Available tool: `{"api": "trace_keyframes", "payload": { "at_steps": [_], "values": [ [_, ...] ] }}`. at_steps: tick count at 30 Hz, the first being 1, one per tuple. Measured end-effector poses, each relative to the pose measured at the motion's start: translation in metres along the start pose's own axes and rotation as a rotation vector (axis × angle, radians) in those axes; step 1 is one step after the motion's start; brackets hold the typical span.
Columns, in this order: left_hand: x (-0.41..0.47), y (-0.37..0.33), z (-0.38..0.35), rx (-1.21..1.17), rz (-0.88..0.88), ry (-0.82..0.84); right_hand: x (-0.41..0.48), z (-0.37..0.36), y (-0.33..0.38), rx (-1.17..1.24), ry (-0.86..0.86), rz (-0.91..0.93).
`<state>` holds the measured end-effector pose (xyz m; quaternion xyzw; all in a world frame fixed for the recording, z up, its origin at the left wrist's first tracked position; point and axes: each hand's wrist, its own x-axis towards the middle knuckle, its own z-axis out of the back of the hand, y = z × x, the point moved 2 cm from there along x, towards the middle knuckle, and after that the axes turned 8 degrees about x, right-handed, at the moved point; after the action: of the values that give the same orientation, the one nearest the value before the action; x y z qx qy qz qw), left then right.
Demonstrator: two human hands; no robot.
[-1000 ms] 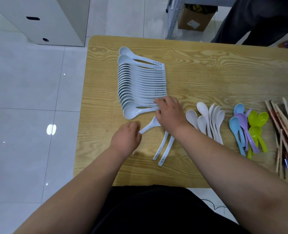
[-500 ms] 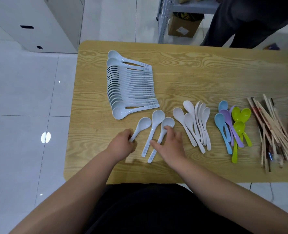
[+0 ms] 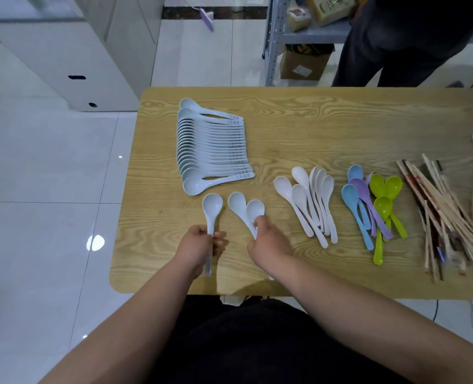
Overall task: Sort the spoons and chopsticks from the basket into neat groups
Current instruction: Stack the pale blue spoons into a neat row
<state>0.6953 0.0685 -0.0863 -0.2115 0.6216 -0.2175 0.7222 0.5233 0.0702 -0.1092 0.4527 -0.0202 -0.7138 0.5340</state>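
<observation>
Spoon (image 3: 212, 206) handle pinched in your left hand (image 3: 199, 249); your right hand (image 3: 268, 243) grips two spoons (image 3: 241, 206) near the table's (image 3: 340, 128) front edge.

Wooden table (image 3: 340, 120) from above. At far left, a long overlapped row (image 3: 210, 145) of pale spoons, bowls left, handles right. Just nearer, three loose pale spoons, bowls pointing away: the single spoon (image 3: 212, 205) pinched at its handle by the left hand (image 3: 199, 245), the pair (image 3: 238, 203) with touching bowls gripped at the handles by the right hand (image 3: 268, 242). Further right, white spoons (image 3: 310, 200) bunched, then coloured spoons (image 3: 374, 203) in blue, purple and green, then chopsticks (image 3: 446, 212) heaped near the right edge. Beyond the table, dark legs (image 3: 396, 51) and a box (image 3: 303, 65).
</observation>
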Motion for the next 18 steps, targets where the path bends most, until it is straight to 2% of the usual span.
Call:
{"api": "trace_keyframes", "payload": {
  "at_steps": [5, 10, 18],
  "values": [
    [-0.003, -0.006, -0.002, -0.081, 0.009, 0.035, -0.024, 0.011, -0.005, 0.161, -0.076, 0.092],
    [-0.007, -0.029, -0.005, -0.163, -0.055, 0.19, -0.043, 0.034, 0.03, 0.308, -0.2, 0.277],
    [-0.022, -0.041, 0.026, -0.199, -0.126, 0.416, -0.075, 0.022, 0.088, 0.391, -0.173, 0.343]
  ]
}}
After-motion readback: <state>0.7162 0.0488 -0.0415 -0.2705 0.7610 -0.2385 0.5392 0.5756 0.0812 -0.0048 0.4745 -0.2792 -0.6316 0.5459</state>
